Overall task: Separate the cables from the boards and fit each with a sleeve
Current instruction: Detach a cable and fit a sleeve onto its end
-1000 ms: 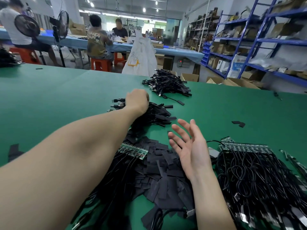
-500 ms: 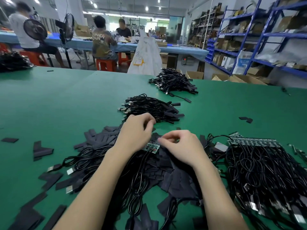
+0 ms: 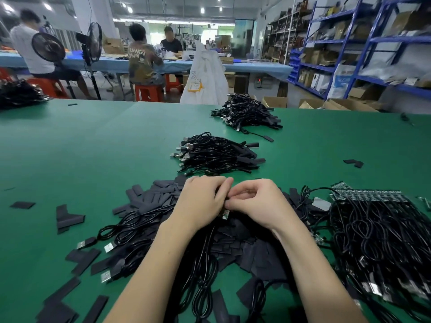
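Both hands meet over the heap of flat black sleeves (image 3: 245,250): my left hand (image 3: 200,201) and right hand (image 3: 258,203) curl tight, pinching a small green circuit board (image 3: 225,214) between them, its black cable (image 3: 205,257) trailing toward me. I judge separation is under way; next comes snapping one cable free.

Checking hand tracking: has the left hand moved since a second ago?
Yes. The left hand has pulled back toward the person, from the middle cable pile to the sleeve heap, now meeting the right hand.

Left hand (image 3: 202,201) and right hand (image 3: 257,202) pinch a board (image 3: 225,214)
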The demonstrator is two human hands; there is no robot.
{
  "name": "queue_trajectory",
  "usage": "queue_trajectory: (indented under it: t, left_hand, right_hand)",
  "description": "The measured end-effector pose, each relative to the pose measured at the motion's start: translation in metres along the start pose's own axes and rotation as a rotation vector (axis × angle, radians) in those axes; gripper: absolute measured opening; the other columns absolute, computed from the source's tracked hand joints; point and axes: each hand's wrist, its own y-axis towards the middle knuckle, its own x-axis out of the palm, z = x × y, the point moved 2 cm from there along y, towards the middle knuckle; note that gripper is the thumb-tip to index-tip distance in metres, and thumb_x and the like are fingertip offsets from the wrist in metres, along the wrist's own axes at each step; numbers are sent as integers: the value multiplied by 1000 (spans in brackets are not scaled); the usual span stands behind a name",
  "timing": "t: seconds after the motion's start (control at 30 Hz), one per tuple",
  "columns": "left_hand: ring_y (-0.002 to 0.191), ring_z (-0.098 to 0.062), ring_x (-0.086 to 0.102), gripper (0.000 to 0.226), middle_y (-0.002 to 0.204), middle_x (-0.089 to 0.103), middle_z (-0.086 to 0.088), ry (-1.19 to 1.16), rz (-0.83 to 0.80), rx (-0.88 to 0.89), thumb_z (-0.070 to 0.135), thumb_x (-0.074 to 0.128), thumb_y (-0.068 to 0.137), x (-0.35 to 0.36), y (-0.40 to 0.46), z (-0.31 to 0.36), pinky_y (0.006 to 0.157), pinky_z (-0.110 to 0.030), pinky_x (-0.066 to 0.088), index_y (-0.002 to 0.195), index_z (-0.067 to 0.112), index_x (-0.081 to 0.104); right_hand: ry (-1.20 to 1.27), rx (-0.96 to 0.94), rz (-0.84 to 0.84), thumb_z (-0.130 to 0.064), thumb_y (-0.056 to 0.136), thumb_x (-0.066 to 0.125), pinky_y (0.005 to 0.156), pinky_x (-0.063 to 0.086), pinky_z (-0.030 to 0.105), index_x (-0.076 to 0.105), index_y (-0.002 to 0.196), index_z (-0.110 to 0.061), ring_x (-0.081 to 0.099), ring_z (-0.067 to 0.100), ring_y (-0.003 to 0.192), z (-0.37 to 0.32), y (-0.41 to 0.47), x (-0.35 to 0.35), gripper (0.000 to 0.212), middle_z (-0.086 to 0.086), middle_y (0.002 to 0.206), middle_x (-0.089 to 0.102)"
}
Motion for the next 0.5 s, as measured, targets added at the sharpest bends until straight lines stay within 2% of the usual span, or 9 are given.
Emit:
queue_trajectory:
  t: [0.07, 0.17, 0.23, 0.37, 0.43, 0.5]
  left_hand:
    - [58, -15, 44, 48, 54, 46, 4, -132, 92, -40, 41, 47, 104, 0, 2, 1, 62, -35, 37, 63, 18, 50]
    - [50, -13, 35, 57, 47, 39, 5, -160, 238, -81, 45, 47, 104, -2, 3, 2, 53, -35, 31, 54, 18, 39]
    - [48, -16, 34, 61, 45, 37, 2, -171, 269, -92, 44, 47, 105, -1, 5, 0, 54, -37, 32, 53, 12, 40]
    - [49, -23, 47, 70, 45, 51, -10, -181, 233, -150, 46, 44, 105, 3, 6, -2, 61, -36, 42, 54, 0, 57]
    - [48, -25, 43, 71, 44, 49, -14, -184, 236, -153, 44, 45, 105, 3, 6, -1, 62, -38, 41, 52, -2, 53]
    - [44, -23, 35, 71, 43, 44, -15, -187, 243, -143, 41, 46, 106, 2, 7, 1, 63, -41, 40, 49, -2, 47]
  right_hand:
    - [184, -9, 1, -5, 72, 87, 64, 52, 13, 78, 83, -16, 72, 4, 67, -4, -1, -3, 18, 0, 74, 78]
    - [250, 33, 11, -15, 74, 88, 50, 41, 6, 80, 85, -16, 62, -5, 53, -4, -4, -1, 14, -7, 70, 76]
    - [228, 55, 6, -25, 77, 87, 45, 36, 5, 81, 83, -18, 56, -9, 47, -1, -5, 2, 11, -14, 62, 71]
    - [286, 50, 18, -24, 80, 85, 45, 36, 5, 81, 82, -15, 53, -8, 46, 2, -3, 5, 10, -13, 57, 67]
    - [322, 62, -1, -24, 79, 86, 47, 37, 6, 81, 78, -16, 53, -5, 47, 2, -3, 6, 9, -12, 58, 67]
    - [370, 99, -34, -25, 77, 87, 52, 39, 13, 81, 73, -18, 49, 4, 52, 3, -2, 8, 9, -8, 61, 67]
